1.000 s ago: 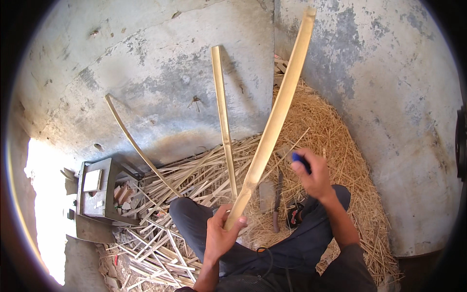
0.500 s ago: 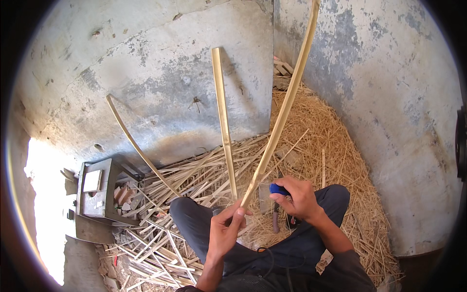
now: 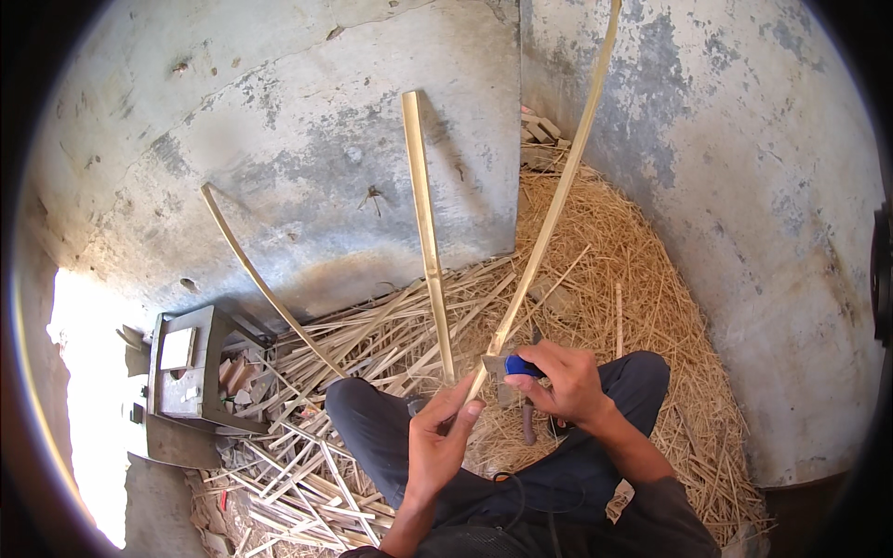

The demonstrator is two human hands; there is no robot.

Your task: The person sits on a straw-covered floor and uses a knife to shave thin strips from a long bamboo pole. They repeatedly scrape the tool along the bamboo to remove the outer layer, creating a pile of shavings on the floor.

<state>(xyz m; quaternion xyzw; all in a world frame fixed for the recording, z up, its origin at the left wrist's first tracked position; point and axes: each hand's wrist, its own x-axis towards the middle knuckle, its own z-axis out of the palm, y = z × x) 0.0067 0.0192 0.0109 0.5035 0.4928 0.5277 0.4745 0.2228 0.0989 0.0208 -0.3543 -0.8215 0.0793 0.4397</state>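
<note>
My left hand point(image 3: 439, 448) pinches the lower end of a long bamboo strip point(image 3: 549, 219), which slants up and away to the right past the top of the picture. In my right hand point(image 3: 569, 381) is a short blade with a blue handle point(image 3: 525, 365). Its metal edge lies against the strip just above my left fingers. Whether it cuts in there is too small to tell. Between my legs, near my right hand, lies another tool with a brown handle point(image 3: 529, 423); its upper part is mostly hidden.
A second strip point(image 3: 426, 214) leans on the grey wall point(image 3: 307, 139), with a thinner one point(image 3: 265, 279) to its left. Cut strips point(image 3: 298, 484) litter the floor at left. Straw-like shavings point(image 3: 605, 251) are heaped at right. A wooden stool point(image 3: 200, 367) lies on its side.
My right hand has moved slightly left, bringing the blade onto the strip. The strip's upper part has swung a little right, and my left hand has shifted slightly right.
</note>
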